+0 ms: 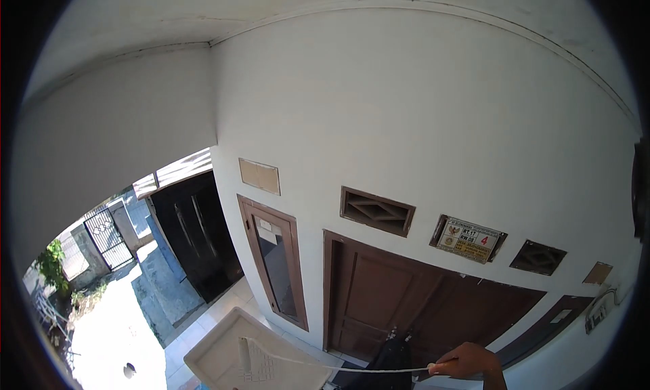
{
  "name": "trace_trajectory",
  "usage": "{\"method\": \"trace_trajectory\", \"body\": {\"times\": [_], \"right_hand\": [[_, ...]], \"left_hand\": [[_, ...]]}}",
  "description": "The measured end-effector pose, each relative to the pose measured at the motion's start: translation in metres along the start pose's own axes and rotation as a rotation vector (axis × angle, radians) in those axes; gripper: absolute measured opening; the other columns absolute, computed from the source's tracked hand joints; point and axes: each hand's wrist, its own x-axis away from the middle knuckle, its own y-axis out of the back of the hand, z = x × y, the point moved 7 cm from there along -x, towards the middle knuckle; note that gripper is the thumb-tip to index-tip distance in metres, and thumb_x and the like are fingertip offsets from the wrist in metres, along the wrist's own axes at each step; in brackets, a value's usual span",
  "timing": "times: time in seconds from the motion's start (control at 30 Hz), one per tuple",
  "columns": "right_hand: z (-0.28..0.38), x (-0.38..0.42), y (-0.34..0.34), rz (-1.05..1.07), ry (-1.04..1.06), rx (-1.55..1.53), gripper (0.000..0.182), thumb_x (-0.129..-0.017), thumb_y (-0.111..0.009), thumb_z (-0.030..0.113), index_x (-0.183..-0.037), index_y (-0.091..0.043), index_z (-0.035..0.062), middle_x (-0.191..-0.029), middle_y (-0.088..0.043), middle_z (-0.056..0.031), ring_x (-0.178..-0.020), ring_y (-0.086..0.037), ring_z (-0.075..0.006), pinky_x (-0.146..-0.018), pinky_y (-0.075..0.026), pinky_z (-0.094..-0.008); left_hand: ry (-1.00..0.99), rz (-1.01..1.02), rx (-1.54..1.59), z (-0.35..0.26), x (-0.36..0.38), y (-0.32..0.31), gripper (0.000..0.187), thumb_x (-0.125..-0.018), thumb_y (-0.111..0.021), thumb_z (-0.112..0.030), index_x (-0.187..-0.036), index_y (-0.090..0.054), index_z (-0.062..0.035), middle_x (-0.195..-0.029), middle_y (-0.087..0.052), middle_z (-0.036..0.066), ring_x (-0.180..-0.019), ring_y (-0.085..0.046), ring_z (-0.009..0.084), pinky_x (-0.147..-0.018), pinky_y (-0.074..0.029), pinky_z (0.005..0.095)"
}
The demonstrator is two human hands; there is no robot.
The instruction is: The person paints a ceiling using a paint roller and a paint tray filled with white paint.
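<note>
My right hand [466,360] is at the lower right, its fingers pinched on the end of a thin pale rod [365,370]. The rod runs left across the bottom of the view to a white slotted piece [257,359], which lies over a beige plastic surface with raised edges [213,336]. Whether the piece touches that surface is unclear. Behind the rod, a dark hanging item [393,366] is in front of the brown double door [386,295]. My left hand is not in view.
A white wall [406,105] fills the middle, with a narrow brown-framed window [274,261], a vent [377,210] and a sign plate [468,238]. At the left are a black door [196,234], a sunlit yard [118,329] and a metal gate [108,237].
</note>
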Motion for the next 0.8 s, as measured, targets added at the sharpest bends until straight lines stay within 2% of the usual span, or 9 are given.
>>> {"method": "trace_trajectory", "body": {"times": [0.07,0.1,0.2,0.23,0.37,0.57,0.67,0.77,0.8], "right_hand": [[0.024,0.007,0.013,-0.130,0.124,0.111,0.061,-0.083,-0.055,0.068,-0.091,-0.076,0.0113,-0.076,-0.071,-0.0110,-0.074,-0.069,-0.0289,-0.068,-0.053,-0.0330],[0.031,0.008,0.017,-0.167,0.088,0.162,0.053,-0.079,-0.065,0.062,-0.087,-0.077,0.0111,-0.069,-0.069,-0.0095,-0.066,-0.068,-0.0286,-0.061,-0.052,-0.0331],[0.039,0.014,0.021,-0.327,0.253,0.161,0.042,-0.074,-0.075,0.050,-0.085,-0.076,0.0101,-0.071,-0.070,-0.0100,-0.067,-0.069,-0.0268,-0.059,-0.052,-0.0319],[0.028,0.009,0.015,-0.341,0.261,0.130,0.033,-0.069,-0.082,0.038,-0.083,-0.076,0.0077,-0.071,-0.069,-0.0114,-0.065,-0.068,-0.0258,-0.058,-0.051,-0.0321],[0.031,0.008,0.011,-0.364,0.223,0.142,0.028,-0.071,-0.081,0.026,-0.083,-0.073,0.0020,-0.073,-0.069,-0.0156,-0.064,-0.068,-0.0268,-0.059,-0.051,-0.0327],[0.006,-0.010,-0.009,-0.241,0.075,-0.023,0.022,-0.077,-0.076,0.020,-0.082,-0.072,-0.0010,-0.069,-0.068,-0.0143,-0.061,-0.065,-0.0180,-0.058,-0.048,-0.0305],[0.005,-0.020,-0.021,-0.190,0.124,-0.132,0.024,-0.084,-0.069,0.021,-0.084,-0.070,-0.0033,-0.066,-0.066,-0.0118,-0.058,-0.059,-0.0146,-0.055,-0.046,-0.0306],[-0.008,-0.036,-0.046,-0.110,0.179,-0.318,0.029,-0.095,-0.058,0.023,-0.081,-0.063,-0.0024,-0.057,-0.051,-0.0011,-0.051,-0.046,-0.0072,-0.047,-0.036,-0.0254],[-0.006,-0.037,-0.051,-0.073,0.149,-0.408,0.027,-0.095,-0.056,0.022,-0.084,-0.063,-0.0024,-0.058,-0.052,-0.0011,-0.051,-0.046,-0.0073,-0.047,-0.037,-0.0251]], "left_hand": [[0.047,-0.012,-0.004,-0.006,0.003,-0.003,0.068,-0.088,-0.065,-0.044,-0.122,-0.052,0.0132,-0.111,-0.063,0.018,-0.098,-0.061,0.0281,-0.086,-0.050,0.0366],[0.037,-0.036,0.199,0.000,0.001,-0.005,0.056,-0.089,-0.067,-0.029,-0.128,-0.048,0.0072,-0.111,-0.063,0.018,-0.090,-0.066,0.0269,-0.077,-0.056,0.0357],[0.129,-0.050,0.072,-0.028,0.019,-0.014,0.065,-0.085,-0.071,-0.037,-0.127,-0.049,0.0072,-0.111,-0.062,0.017,-0.093,-0.064,0.0258,-0.079,-0.054,0.0369],[0.108,-0.098,0.054,-0.030,0.019,-0.012,0.060,-0.085,-0.072,-0.036,-0.122,-0.053,0.0080,-0.106,-0.065,0.017,-0.089,-0.066,0.0240,-0.078,-0.055,0.0343],[0.177,-0.122,0.001,-0.020,0.016,-0.006,0.064,-0.084,-0.072,-0.042,-0.120,-0.055,0.0082,-0.104,-0.065,0.016,-0.087,-0.065,0.0220,-0.077,-0.053,0.0331],[0.200,-0.108,-0.030,-0.019,0.013,-0.005,0.067,-0.083,-0.072,-0.043,-0.121,-0.054,0.0095,-0.106,-0.064,0.017,-0.089,-0.066,0.0235,-0.075,-0.054,0.0339],[0.186,-0.117,0.006,-0.019,0.013,-0.006,0.063,-0.083,-0.072,-0.042,-0.118,-0.057,0.0081,-0.103,-0.066,0.015,-0.086,-0.065,0.0215,-0.075,-0.053,0.0328],[0.156,-0.112,0.048,-0.021,0.013,-0.007,0.061,-0.084,-0.073,-0.040,-0.119,-0.056,0.0072,-0.104,-0.065,0.015,-0.087,-0.065,0.0220,-0.076,-0.053,0.0330],[0.164,-0.123,0.072,-0.019,0.013,-0.006,0.061,-0.084,-0.073,-0.039,-0.120,-0.055,0.0073,-0.105,-0.065,0.015,-0.087,-0.065,0.0223,-0.076,-0.054,0.0332]]}}
